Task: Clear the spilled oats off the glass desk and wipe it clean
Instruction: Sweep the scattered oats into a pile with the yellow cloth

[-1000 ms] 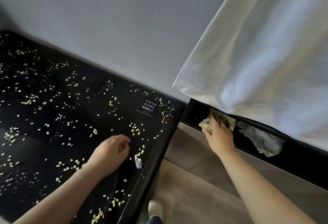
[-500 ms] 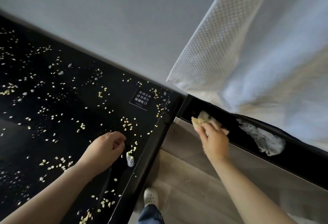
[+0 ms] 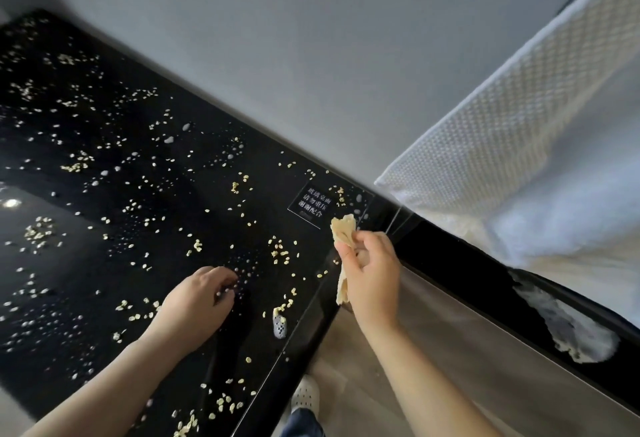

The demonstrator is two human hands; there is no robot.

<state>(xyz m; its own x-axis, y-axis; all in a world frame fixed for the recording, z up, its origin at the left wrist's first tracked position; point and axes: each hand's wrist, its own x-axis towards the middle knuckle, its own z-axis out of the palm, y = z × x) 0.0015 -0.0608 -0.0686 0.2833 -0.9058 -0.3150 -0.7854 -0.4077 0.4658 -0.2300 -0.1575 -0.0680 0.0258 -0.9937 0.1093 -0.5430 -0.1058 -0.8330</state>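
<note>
While oats scattered, cloth seemingly between fingers.

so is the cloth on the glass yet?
No. The right hand holds the cloth bunched above the desk edge, and oats lie scattered across the glass.

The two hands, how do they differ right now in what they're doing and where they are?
The right hand grips a crumpled yellowish cloth; the left hand holds nothing visible. The left hand is low over the black glass desk with fingers curled down among the scattered oats, while the right hand is raised at the desk's right edge. The left shows its back; the right shows its thumb side. Both are bare.
</note>
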